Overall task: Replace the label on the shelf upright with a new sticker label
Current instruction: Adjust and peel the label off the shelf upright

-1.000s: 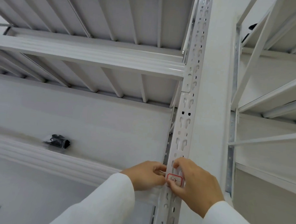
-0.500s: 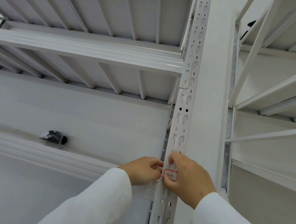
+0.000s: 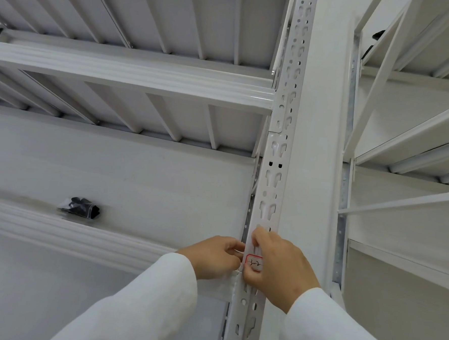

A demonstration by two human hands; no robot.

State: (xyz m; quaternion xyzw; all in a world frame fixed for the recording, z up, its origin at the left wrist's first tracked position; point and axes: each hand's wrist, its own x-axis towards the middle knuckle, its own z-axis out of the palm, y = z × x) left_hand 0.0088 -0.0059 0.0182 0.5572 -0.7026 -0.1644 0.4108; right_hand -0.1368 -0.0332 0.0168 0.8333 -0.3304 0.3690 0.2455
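— Sticking it on? Where?
— Yes. Sticker [image 3: 254, 262] sits on the post [image 3: 272, 188], at 6 o'clock. Right hand [image 3: 278, 267] pinches it; left hand [image 3: 214, 257] curls beside, holding something I can't tell. Next, press flat.

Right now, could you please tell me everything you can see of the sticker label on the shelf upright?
The sticker label is a small white paper-like rectangle with a red border and rounded corners, bearing dark handwritten marks too small to read surely. It lies on the front face of the white slotted shelf upright. The right hand covers its right part, fingers and thumb at its edges; the left hand is just left of it.
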